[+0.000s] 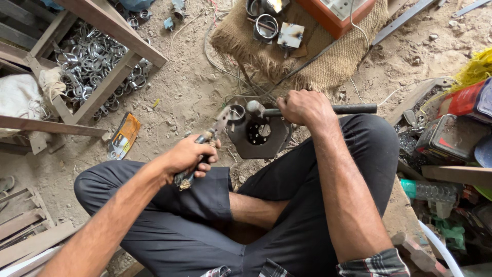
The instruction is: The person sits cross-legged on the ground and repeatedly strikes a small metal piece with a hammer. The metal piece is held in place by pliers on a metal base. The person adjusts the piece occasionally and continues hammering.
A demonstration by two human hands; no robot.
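Dusty ground lies all around. Left hand (192, 156) squeezes pliers (205, 146) gripping a shiny ring (236, 112) (round, metal). Right hand (305, 107) wraps tight round a hammer (307, 110) above a dark plate (259, 134).

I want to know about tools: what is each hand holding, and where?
Left hand grips pliers by their handles; right hand grips a hammer mid-handle.

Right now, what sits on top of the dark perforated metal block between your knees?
A small metal ring, gripped by pliers, lies on the block; a hammer head hovers there. Underneath is hidden.
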